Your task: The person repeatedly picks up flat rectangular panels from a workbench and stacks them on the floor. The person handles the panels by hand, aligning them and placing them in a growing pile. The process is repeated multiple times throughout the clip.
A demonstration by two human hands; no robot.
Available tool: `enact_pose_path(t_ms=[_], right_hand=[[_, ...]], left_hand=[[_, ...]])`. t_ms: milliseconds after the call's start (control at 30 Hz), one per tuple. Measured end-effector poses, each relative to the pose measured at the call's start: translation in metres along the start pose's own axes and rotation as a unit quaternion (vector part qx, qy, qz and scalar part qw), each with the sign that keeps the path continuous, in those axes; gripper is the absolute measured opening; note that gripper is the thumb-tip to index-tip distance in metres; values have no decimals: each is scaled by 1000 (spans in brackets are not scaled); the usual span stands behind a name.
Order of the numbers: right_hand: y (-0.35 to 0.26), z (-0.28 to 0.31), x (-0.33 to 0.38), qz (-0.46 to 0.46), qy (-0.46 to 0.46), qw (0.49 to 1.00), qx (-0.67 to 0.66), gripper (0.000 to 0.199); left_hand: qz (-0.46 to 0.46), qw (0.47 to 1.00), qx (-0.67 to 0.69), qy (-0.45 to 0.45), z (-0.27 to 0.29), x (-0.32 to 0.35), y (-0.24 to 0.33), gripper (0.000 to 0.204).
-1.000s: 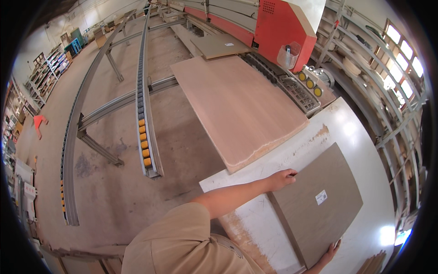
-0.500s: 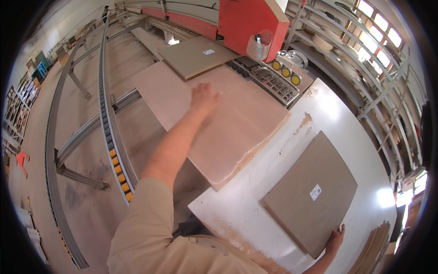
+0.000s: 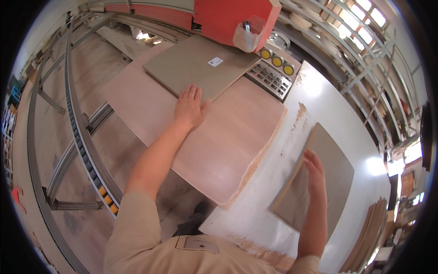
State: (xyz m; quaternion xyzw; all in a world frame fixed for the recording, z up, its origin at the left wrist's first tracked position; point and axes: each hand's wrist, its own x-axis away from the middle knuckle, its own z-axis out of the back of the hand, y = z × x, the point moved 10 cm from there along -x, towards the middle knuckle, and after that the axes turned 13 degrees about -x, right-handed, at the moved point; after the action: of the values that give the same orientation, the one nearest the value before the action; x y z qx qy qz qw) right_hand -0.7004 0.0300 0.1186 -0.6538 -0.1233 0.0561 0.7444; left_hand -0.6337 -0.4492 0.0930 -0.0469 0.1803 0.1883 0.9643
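Note:
My left hand (image 3: 189, 107) reaches forward, its fingers laid flat at the near edge of a grey-brown board (image 3: 194, 64) with a small white label. That board lies on a brownish-pink sheet (image 3: 223, 155) beside the red machine. On the right, my right hand (image 3: 315, 171) is at the left edge of a second grey-brown board (image 3: 335, 171), fingers stretched out and not wrapped round it. Whether it touches the board, I cannot tell. My right forearm hides part of this board. The second board rests on a white tabletop (image 3: 246, 214).
A red machine (image 3: 228, 25) with a clear plastic holder (image 3: 248, 35) and yellow round buttons (image 3: 277, 60) stands ahead. At left runs a roller rail frame (image 3: 75, 123). Wooden strips (image 3: 367, 235) lean at the lower right; metal shelving (image 3: 342, 59) stands beyond.
The labelled board on the sheet has come nearer, and my left hand now meets its near edge. My right hand has gone from the second board's near right corner to its left edge.

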Motion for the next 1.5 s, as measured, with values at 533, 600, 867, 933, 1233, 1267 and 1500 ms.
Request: enact_pose_path(t_ms=[533, 600, 867, 933, 1233, 1267, 1500], right_hand=[[57, -89, -46, -126, 127, 947, -265, 38], [36, -66, -39, -83, 125, 953, -262, 38], [28, 41, 25, -104, 211, 955, -179, 59], [39, 74, 60, -118, 202, 956, -180, 77], [33, 216, 208, -114, 234, 955, -141, 61], [34, 229, 215, -122, 236, 955, -132, 61], [5, 318, 188, 12, 275, 929, 247, 67]], left_hand=[[-118, 993, -4, 30, 38, 15, 111, 63], [15, 997, 18, -77, 9, -29, 54, 63], [1, 763, 543, -352, -8, 6, 101, 42], [-20, 760, 546, -351, 1, 29, 132, 38], [-38, 749, 530, -396, 55, 145, 289, 41], [-47, 754, 510, -410, 63, 153, 302, 45], [-182, 912, 289, -228, 90, 190, 358, 77]])
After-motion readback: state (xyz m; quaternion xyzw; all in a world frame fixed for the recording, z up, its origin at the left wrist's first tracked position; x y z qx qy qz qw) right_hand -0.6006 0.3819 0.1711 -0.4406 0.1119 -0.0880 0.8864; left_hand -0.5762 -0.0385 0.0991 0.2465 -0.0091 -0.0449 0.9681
